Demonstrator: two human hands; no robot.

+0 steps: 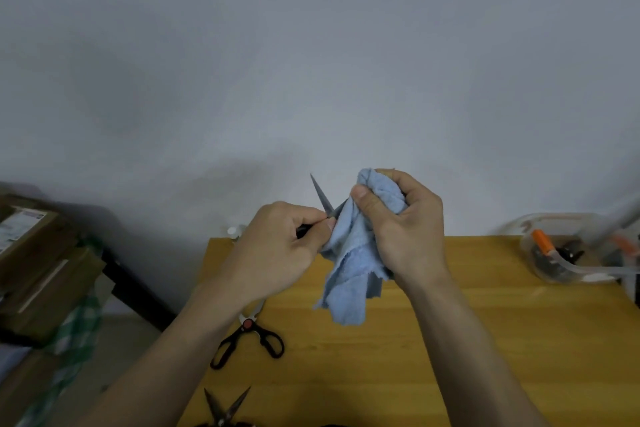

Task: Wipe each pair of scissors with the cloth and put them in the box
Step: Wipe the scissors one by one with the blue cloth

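- A pair of scissors (320,196) is held up above the far edge of the wooden table (450,340), its blades spread apart and pointing upward; one blade is bare, the other is covered by the cloth.
- The scissors are gripped at the handle end by the left hand (280,246), with the fingers curled round the dark handles.
- A light blue cloth (349,263) is bunched in the right hand (398,222), whose thumb and fingers are closed round it; the loose end is left hanging down toward the table.
- A second pair of scissors (251,333), black-handled with a red pivot, is laid on the table below the left wrist.
- A third pair (225,407) is seen open at the table's near edge, partly cut off.
- A clear plastic box (568,253) is placed at the table's far right corner, with orange-handled items inside.
- Cardboard boxes (31,253) are stacked left of the table.
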